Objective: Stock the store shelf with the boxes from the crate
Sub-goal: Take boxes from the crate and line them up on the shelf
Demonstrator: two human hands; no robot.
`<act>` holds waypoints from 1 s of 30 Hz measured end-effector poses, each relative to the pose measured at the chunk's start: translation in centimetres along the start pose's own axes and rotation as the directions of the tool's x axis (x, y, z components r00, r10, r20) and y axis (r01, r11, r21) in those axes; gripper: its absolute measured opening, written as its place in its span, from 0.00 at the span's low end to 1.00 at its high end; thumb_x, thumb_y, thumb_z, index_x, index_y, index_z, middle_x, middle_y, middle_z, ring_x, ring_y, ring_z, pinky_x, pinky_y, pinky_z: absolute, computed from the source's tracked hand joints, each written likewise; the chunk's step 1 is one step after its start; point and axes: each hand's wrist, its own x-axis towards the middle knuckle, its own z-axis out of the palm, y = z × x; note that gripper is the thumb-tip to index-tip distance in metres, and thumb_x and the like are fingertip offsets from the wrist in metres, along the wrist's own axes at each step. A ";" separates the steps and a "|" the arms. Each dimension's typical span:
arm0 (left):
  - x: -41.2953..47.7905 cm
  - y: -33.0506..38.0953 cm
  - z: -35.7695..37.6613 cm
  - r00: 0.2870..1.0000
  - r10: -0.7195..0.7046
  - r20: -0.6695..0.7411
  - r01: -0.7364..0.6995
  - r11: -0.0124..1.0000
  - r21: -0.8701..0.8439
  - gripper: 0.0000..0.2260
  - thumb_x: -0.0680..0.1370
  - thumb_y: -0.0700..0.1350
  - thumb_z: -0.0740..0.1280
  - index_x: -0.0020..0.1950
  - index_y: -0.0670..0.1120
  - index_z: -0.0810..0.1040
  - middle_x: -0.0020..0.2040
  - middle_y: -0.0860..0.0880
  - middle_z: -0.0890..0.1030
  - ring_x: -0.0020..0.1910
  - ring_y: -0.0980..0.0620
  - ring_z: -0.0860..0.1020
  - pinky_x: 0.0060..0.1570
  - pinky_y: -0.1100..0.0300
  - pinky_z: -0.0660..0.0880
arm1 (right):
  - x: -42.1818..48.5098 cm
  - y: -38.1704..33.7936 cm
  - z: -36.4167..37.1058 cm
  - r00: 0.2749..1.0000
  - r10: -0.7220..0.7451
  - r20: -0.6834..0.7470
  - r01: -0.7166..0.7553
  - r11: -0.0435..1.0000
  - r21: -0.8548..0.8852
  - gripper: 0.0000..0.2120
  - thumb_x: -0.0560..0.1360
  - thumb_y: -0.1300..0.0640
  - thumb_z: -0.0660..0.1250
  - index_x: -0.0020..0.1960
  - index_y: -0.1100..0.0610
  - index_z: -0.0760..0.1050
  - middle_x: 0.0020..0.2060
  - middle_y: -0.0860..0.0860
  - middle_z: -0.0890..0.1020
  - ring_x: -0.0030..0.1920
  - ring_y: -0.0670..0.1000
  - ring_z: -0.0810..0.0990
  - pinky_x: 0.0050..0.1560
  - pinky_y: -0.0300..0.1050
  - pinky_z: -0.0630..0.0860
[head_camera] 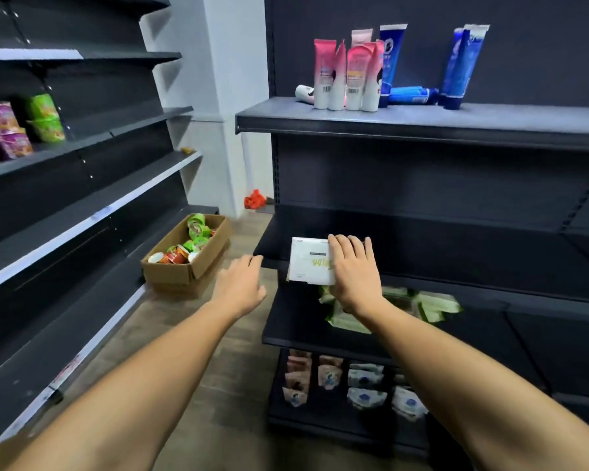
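Both bare forearms reach toward the dark grey metal shelf unit (456,253). Left of it on the floor stands a brown cardboard crate (170,271) with small cups inside. At the front left corner of the middle shelf, the right hand (354,270) holds a flat white box (308,263), fingers over its right side. The left hand (240,283) is relaxed and holds nothing, just beside that corner.

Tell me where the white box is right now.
In the head view, the white box is at the front-left edge of the middle shelf, held by the right hand, above the green packs one shelf down.
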 end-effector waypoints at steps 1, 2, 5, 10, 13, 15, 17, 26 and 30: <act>0.5 -1.1 -0.1 1.000 0.010 0.009 -0.010 1.000 -0.013 0.27 0.78 0.49 0.65 0.75 0.47 0.62 0.71 0.46 0.69 0.66 0.45 0.70 0.61 0.48 0.72 | 0.3 -0.9 0.0 1.000 0.011 -0.004 -0.011 1.000 -0.004 0.44 0.66 0.56 0.74 0.76 0.60 0.58 0.69 0.55 0.69 0.70 0.60 0.65 0.75 0.62 0.53; 0.8 -2.1 -0.2 1.000 0.021 0.015 -0.021 1.000 -0.023 0.26 0.78 0.49 0.64 0.75 0.46 0.62 0.70 0.46 0.69 0.66 0.44 0.70 0.61 0.48 0.71 | 0.7 -1.9 0.0 1.000 0.020 -0.011 -0.020 1.000 -0.011 0.43 0.67 0.57 0.73 0.77 0.60 0.58 0.69 0.55 0.68 0.71 0.60 0.64 0.75 0.62 0.53; 1.5 -4.5 -0.7 0.998 0.057 0.004 -0.057 0.997 -0.055 0.26 0.78 0.49 0.65 0.74 0.46 0.64 0.69 0.45 0.70 0.66 0.44 0.70 0.61 0.48 0.72 | 1.7 -4.4 -0.3 0.999 0.044 0.009 -0.043 0.998 -0.038 0.43 0.68 0.57 0.72 0.78 0.60 0.56 0.71 0.55 0.67 0.72 0.60 0.63 0.76 0.62 0.51; 2.4 -8.0 -1.3 0.999 0.051 -0.009 -0.052 0.996 -0.073 0.28 0.78 0.50 0.65 0.75 0.46 0.62 0.71 0.45 0.68 0.68 0.44 0.69 0.64 0.48 0.70 | 3.8 -7.3 -1.0 0.999 0.039 -0.007 -0.039 0.999 -0.018 0.42 0.70 0.56 0.71 0.78 0.60 0.54 0.72 0.55 0.65 0.73 0.59 0.61 0.77 0.61 0.49; 3.6 -9.2 -1.5 1.000 0.025 -0.016 -0.026 0.997 -0.077 0.28 0.78 0.50 0.65 0.76 0.45 0.62 0.72 0.45 0.68 0.68 0.44 0.69 0.64 0.48 0.70 | 5.3 -7.7 -0.9 0.999 0.036 -0.023 -0.036 0.999 -0.026 0.44 0.70 0.54 0.72 0.78 0.59 0.53 0.72 0.55 0.64 0.73 0.59 0.60 0.77 0.61 0.49; 4.4 -9.4 -1.4 0.999 0.029 -0.018 -0.030 0.996 -0.086 0.28 0.78 0.50 0.65 0.76 0.45 0.62 0.72 0.45 0.68 0.68 0.44 0.69 0.64 0.48 0.70 | 6.4 -7.8 -0.5 0.999 0.042 -0.031 -0.044 0.998 -0.043 0.45 0.68 0.55 0.74 0.78 0.59 0.55 0.72 0.55 0.66 0.73 0.59 0.62 0.76 0.61 0.50; 5.4 -9.6 -1.1 0.999 0.042 -0.014 -0.044 0.994 -0.099 0.28 0.78 0.50 0.65 0.76 0.45 0.62 0.72 0.46 0.68 0.68 0.44 0.69 0.64 0.48 0.70 | 7.5 -7.6 0.2 0.997 0.049 -0.053 -0.051 0.998 -0.048 0.44 0.67 0.57 0.74 0.78 0.60 0.56 0.71 0.55 0.67 0.72 0.60 0.63 0.76 0.62 0.51; 14.2 -9.0 -0.3 0.999 0.030 -0.029 -0.035 0.985 -0.166 0.26 0.76 0.49 0.66 0.72 0.44 0.66 0.67 0.43 0.71 0.65 0.42 0.71 0.60 0.47 0.73 | 14.5 -4.0 4.3 0.985 0.060 -0.162 -0.069 0.996 -0.049 0.45 0.58 0.57 0.79 0.72 0.62 0.67 0.62 0.58 0.76 0.65 0.64 0.72 0.73 0.64 0.61; 18.6 -6.1 0.7 0.997 0.078 -0.012 -0.078 0.981 -0.176 0.29 0.77 0.50 0.67 0.76 0.44 0.63 0.70 0.41 0.70 0.67 0.42 0.71 0.62 0.50 0.72 | 16.9 -1.3 6.3 0.988 0.056 -0.144 -0.067 0.995 -0.073 0.46 0.57 0.56 0.81 0.72 0.63 0.68 0.64 0.59 0.75 0.65 0.65 0.73 0.72 0.66 0.62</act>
